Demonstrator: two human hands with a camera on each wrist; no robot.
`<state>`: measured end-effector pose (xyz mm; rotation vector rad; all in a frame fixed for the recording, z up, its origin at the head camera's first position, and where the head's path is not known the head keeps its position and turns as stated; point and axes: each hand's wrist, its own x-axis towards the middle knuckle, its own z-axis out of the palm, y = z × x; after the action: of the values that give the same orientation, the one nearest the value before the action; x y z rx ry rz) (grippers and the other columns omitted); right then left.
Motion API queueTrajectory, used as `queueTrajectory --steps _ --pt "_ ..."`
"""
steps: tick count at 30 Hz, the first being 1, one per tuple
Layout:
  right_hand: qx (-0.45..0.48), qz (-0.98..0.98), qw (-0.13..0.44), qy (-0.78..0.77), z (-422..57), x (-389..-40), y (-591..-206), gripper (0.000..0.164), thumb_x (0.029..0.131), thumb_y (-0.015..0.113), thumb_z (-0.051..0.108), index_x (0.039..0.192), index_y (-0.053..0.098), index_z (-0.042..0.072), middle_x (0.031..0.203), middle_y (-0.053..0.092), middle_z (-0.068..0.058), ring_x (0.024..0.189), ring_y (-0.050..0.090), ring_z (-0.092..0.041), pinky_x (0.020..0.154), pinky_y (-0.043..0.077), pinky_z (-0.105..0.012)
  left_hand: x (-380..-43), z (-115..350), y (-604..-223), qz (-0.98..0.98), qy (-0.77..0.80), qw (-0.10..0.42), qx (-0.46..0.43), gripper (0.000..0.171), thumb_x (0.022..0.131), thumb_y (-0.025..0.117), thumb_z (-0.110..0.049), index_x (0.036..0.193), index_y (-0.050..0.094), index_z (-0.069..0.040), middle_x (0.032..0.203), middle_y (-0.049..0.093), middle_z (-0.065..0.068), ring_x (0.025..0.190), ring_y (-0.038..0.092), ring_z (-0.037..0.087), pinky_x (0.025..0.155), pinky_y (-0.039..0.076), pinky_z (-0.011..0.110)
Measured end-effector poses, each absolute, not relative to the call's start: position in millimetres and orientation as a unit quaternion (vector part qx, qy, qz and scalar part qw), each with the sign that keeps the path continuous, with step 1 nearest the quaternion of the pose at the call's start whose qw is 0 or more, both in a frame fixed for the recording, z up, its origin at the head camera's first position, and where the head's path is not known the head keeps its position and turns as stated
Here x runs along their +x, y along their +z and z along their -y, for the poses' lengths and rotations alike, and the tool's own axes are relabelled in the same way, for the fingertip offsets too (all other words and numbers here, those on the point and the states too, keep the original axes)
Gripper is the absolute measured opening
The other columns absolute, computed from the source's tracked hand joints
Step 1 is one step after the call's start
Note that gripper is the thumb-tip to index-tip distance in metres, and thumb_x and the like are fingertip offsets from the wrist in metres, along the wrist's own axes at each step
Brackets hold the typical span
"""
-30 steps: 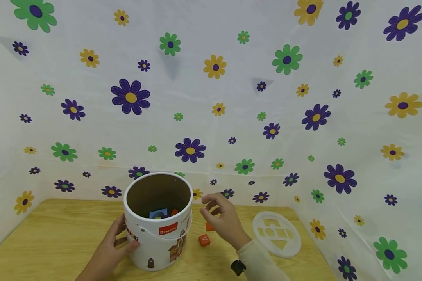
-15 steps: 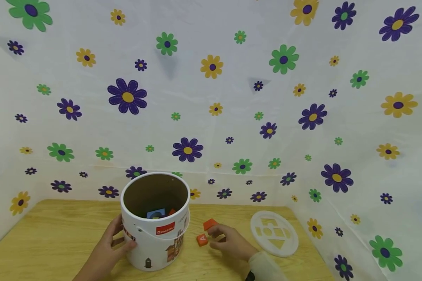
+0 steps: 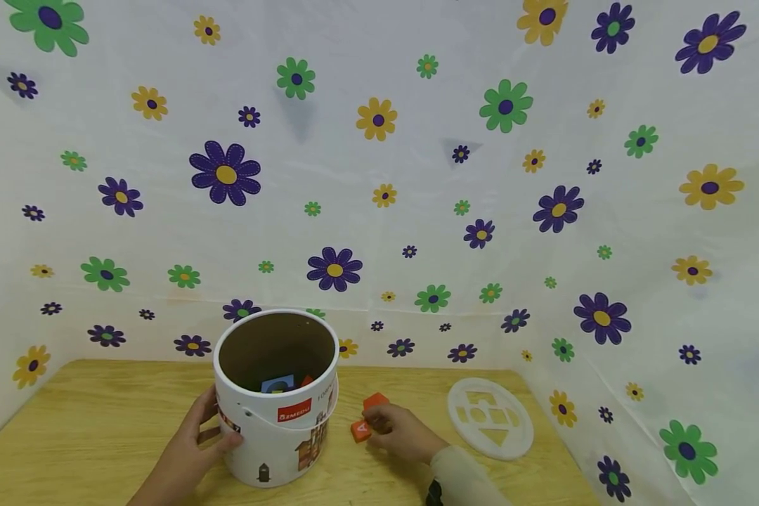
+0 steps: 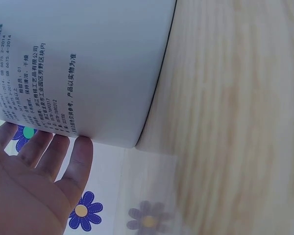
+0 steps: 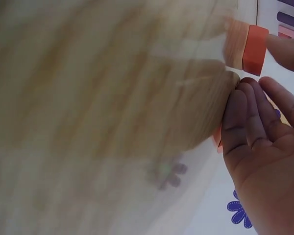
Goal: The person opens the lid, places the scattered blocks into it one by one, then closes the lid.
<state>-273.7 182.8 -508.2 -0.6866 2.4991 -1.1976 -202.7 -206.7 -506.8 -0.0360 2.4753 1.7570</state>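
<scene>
A white bucket [image 3: 272,436] with a red label stands on the wooden table, its top uncovered. My left hand [image 3: 192,446] holds its side, thumb on the front and fingers behind; the left wrist view shows the fingertips against its printed wall [image 4: 88,73]. Blue and red blocks [image 3: 278,384] lie inside the bucket. To its right, a small red block with a white letter A [image 3: 360,431] sits on the table. My right hand [image 3: 405,432] is at this block, thumb tip [image 5: 284,51] right at its red face [image 5: 256,51]. Another red block [image 3: 375,400] lies just behind, partly hidden by the fingers.
A round white lid [image 3: 521,443] with shaped cutouts lies flat on the table to the right of my right hand. The bucket's thin white handle [image 3: 329,418] hangs down its front. A flower-patterned sheet [image 3: 405,225] rises behind the table and along both sides.
My right hand has come down from beside the bucket's rim to the lettered red block on the table. The left hand stays on the bucket; the whole view has shifted slightly.
</scene>
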Motion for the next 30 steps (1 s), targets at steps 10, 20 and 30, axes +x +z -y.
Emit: queueTrajectory --steps 10,20,30 --pt "-0.260 -0.879 0.100 -0.387 -177 -275 -510 0.023 0.092 0.074 0.003 0.115 0.070 0.003 0.105 0.070 -0.002 0.095 0.063 -0.015 0.085 0.055 -0.030 -204 207 -508 -0.815 0.577 0.047 -0.006 0.105 0.096 0.070 -0.050 0.167 0.001 -0.015 0.169 0.015 0.023 0.151 0.022 0.048 0.116 0.037 0.064" --pt "-0.242 -0.887 0.107 -0.378 -174 -278 -511 0.018 0.093 0.077 0.009 0.110 0.071 0.010 0.102 0.070 0.004 0.092 0.063 -0.008 0.084 0.056 -0.029 -204 207 -507 -0.816 0.576 0.048 -0.005 0.105 0.097 0.070 -0.048 0.166 0.000 -0.014 0.169 0.015 0.025 0.151 0.021 0.049 0.116 0.036 0.066" --pt "-0.228 -0.890 0.043 -0.393 -182 -279 -493 0.021 0.096 0.076 0.020 0.115 0.072 0.012 0.103 0.071 0.005 0.093 0.064 -0.010 0.079 0.058 -0.026 -201 206 -505 -0.818 0.573 0.046 -0.011 0.105 0.096 0.070 -0.049 0.167 0.001 -0.014 0.169 0.015 0.024 0.151 0.022 0.048 0.116 0.037 0.064"
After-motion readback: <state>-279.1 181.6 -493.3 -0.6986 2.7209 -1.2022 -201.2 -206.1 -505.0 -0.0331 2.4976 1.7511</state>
